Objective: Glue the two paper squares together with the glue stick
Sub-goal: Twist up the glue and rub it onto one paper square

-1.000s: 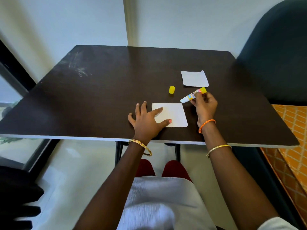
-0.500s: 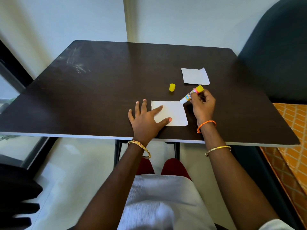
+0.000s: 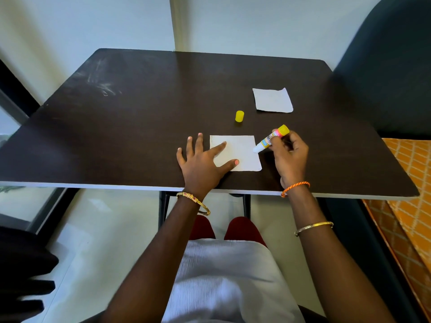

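A white paper square [image 3: 242, 152] lies near the front edge of the dark table [image 3: 140, 127]. My left hand [image 3: 201, 162] lies flat with spread fingers; its forefinger and thumb press the square's left part. My right hand [image 3: 288, 157] grips an uncapped glue stick [image 3: 270, 138], tilted, yellow base up. Its white tip touches the square's right edge. A second white paper square [image 3: 272, 100] lies farther back on the right. The yellow cap [image 3: 239, 116] stands between the two squares.
A dark chair back [image 3: 387, 66] stands at the table's right. An orange patterned cushion [image 3: 410, 183] lies low on the right. A white wall rises behind the table. My lap shows below the table's front edge.
My right hand has brought the glue stick down and left until its tip meets the near square's right edge. My left hand keeps pressing the paper.
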